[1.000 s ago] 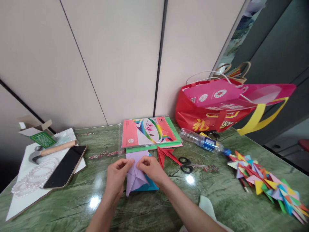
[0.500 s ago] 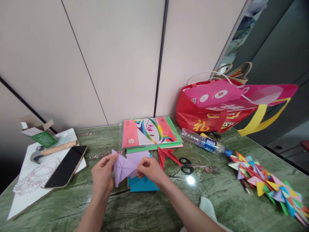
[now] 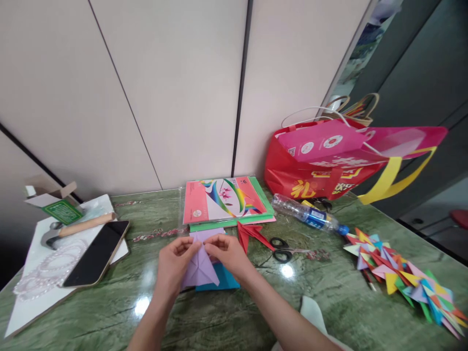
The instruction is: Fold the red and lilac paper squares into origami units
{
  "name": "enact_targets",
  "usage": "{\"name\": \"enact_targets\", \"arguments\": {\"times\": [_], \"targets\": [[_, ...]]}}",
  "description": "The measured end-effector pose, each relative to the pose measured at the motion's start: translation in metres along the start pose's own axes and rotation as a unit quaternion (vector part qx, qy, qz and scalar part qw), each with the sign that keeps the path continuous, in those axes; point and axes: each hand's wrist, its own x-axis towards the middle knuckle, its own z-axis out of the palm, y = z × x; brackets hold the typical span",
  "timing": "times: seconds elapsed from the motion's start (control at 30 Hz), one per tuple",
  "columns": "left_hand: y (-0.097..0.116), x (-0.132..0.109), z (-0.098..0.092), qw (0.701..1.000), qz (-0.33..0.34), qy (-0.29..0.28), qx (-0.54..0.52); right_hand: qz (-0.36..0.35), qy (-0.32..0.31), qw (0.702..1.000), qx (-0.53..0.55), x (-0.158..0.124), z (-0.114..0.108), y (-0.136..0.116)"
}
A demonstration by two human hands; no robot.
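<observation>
A creased sheet of purple origami paper (image 3: 199, 271) hangs with its narrow top pinched between both hands and its wider part pointing down. My left hand (image 3: 174, 261) grips it from the left, thumb and fingers closed. From the right, my right hand (image 3: 227, 252) pinches the same upper tip, the fingertips of both hands nearly meeting. Behind the folded piece lie a flat purple sheet (image 3: 213, 231) and a blue sheet (image 3: 226, 279), both partly covered. A red folded paper piece (image 3: 249, 234) lies right of my right hand, beside black-handled scissors (image 3: 282, 250).
A coloured-paper pack (image 3: 224, 200) lies against the wall. Rightward are a plastic bottle (image 3: 310, 213), a red bag (image 3: 321, 165) and a chain of colourful folded papers (image 3: 405, 280). A phone (image 3: 98, 253), hammer (image 3: 75, 229), bead strings (image 3: 51, 268) and small box (image 3: 60, 207) occupy the left.
The purple paper has turned so its tip points up. My left hand moved right, and my right hand shifted up to pinch the tip beside it.
</observation>
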Motion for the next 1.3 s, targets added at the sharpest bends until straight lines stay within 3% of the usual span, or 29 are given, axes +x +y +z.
{"name": "enact_targets", "arguments": {"times": [0.23,0.73,1.3], "targets": [[0.000,-0.004,0.007,0.998,-0.006,-0.057,0.009,-0.018,0.040,0.999,-0.032,0.002,0.000,0.001],[0.000,-0.006,0.005,0.994,-0.049,-0.094,0.028,-0.039,0.058,0.997,-0.035,0.001,0.000,0.001],[-0.005,-0.015,0.017,0.987,-0.061,-0.135,0.057,-0.056,0.075,0.995,-0.027,0.003,-0.004,-0.002]]}}
